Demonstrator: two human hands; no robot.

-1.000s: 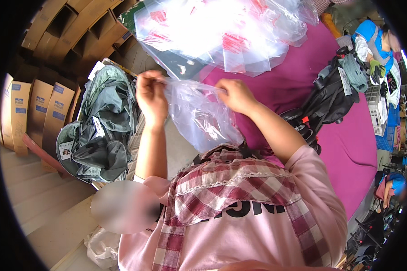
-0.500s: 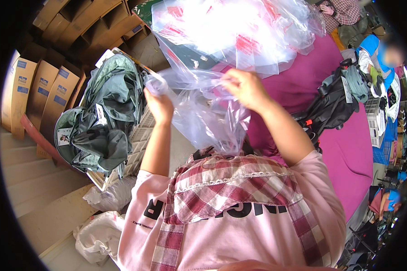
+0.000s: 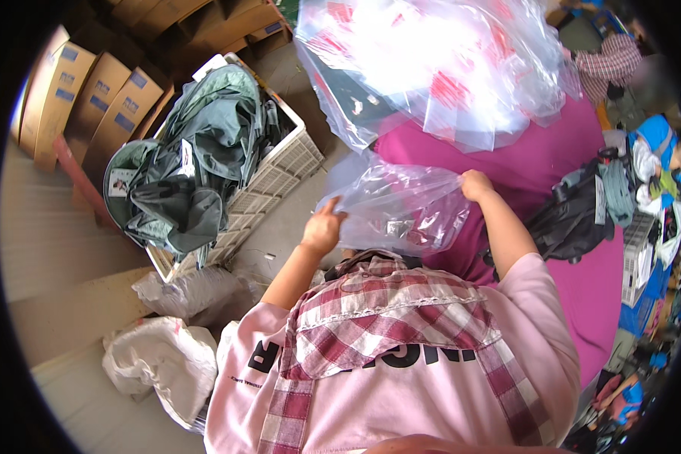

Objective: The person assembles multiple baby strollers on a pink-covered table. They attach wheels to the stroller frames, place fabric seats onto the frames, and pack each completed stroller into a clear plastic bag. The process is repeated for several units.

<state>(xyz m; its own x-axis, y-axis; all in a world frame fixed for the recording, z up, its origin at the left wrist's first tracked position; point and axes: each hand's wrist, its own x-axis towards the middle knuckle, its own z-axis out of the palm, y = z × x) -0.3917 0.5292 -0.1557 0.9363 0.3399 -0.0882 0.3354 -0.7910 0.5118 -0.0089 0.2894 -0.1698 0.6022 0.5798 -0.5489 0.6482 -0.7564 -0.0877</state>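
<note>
One clear bag [image 3: 412, 200] overhangs the worktop's [image 3: 583, 303] left edge; left hand [image 3: 324, 227] and right hand [image 3: 477, 185] each pinch a side, fingers closed. Likely light, limp, slippery; best held by the rim. One crate [image 3: 261, 200] left; spare bags [image 3: 518, 83], uncountable, at far end.

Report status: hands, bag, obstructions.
Left hand and right hand gripping clear plastic bag. Bag spread between them. No obstruction seen; black bundle on magenta cloth, off to the right.
</note>
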